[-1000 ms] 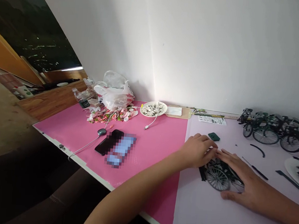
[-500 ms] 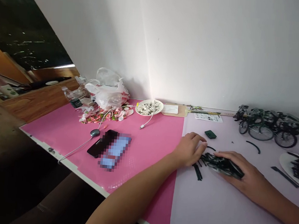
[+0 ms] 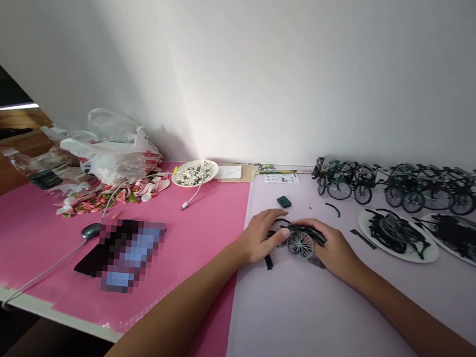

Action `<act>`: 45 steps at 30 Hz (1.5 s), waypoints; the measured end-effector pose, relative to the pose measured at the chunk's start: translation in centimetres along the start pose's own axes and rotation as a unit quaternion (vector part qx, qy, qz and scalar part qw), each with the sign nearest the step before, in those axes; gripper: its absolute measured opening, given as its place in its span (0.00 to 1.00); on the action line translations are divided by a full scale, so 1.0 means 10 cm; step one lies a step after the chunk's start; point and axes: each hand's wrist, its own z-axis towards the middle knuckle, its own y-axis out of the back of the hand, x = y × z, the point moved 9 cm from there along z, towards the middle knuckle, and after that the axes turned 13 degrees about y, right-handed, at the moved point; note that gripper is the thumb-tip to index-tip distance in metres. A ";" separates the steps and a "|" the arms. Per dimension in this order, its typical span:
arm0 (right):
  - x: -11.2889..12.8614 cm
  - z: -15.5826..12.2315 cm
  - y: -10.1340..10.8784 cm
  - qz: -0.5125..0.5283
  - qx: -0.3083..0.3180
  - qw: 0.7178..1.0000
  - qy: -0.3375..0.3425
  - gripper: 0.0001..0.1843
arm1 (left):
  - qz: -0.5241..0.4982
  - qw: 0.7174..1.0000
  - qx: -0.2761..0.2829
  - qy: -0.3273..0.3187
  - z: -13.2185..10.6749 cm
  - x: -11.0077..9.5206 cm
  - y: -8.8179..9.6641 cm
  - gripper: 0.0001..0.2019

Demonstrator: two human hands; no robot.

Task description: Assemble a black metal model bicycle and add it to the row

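Both of my hands are together over the lilac part of the table. My right hand [image 3: 334,248] is closed on a dark green model bicycle [image 3: 301,245], with its thumb and fingers along the frame. A grey spoked wheel of it faces me. At its left end, my left hand [image 3: 261,237] is closed, its thumb against the wheel's edge and its fingertips behind. Part of the bicycle is hidden between the fingers. A dark strip [image 3: 269,262] lies under my left hand. Behind the hands lie a small green block [image 3: 284,202] and a curved black piece [image 3: 332,210].
Several finished model bicycles [image 3: 341,182] stand along the wall. Two white plates [image 3: 425,257] hold black bicycle parts. To the left are a phone [image 3: 89,262], a round dark device [image 3: 90,231] on a cable, a plate of white pieces [image 3: 196,183], pink scraps [image 3: 94,199] and plastic bags [image 3: 115,154].
The view has swung right, bringing more bicycles and plates in. My right hand has tilted the model bicycle so that its wheel faces me. My left hand stays at its left end.
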 end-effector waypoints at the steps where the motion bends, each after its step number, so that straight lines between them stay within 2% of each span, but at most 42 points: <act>1: 0.01 0.00 0.01 0.002 -0.007 1.000 0.002 0.17 | 0.005 1.000 0.007 0.005 0.00 -0.01 -0.03 0.30; 4: 0.01 0.01 0.00 0.010 -0.014 1.000 0.000 0.15 | 0.025 1.000 0.006 0.003 0.00 -0.04 -0.10 0.34; 9: -0.05 -0.01 0.05 0.040 -0.056 0.997 -0.031 0.16 | 0.016 0.999 -0.042 -0.005 0.08 -0.02 -0.09 0.20; 12: -0.07 -0.01 0.05 0.052 -0.059 0.996 -0.032 0.16 | 0.022 0.998 -0.065 0.000 0.10 0.01 -0.06 0.13; 18: -0.03 0.00 0.06 0.045 -0.063 0.997 -0.018 0.16 | 0.020 0.995 -0.096 0.004 0.10 0.04 0.00 0.07; 24: 0.09 0.04 0.17 -0.029 -0.098 0.994 0.045 0.14 | 0.007 0.992 -0.123 0.006 0.10 0.04 0.04 0.07; 29: 0.12 0.06 0.22 -0.062 -0.108 0.990 0.062 0.14 | -0.016 0.991 -0.130 0.019 0.09 0.07 0.06 0.08; 35: 0.11 0.04 0.25 -0.069 -0.119 0.989 0.053 0.15 | -0.057 0.989 -0.119 0.065 0.07 0.15 0.07 0.17; 40: 0.07 0.03 0.21 -0.042 -0.109 0.993 0.023 0.15 | -0.081 0.985 -0.146 0.053 0.07 0.15 0.11 0.13; 45: 0.11 0.04 0.22 -0.048 -0.097 0.994 0.024 0.14 | -0.098 0.975 -0.189 0.060 0.07 0.19 0.19 0.10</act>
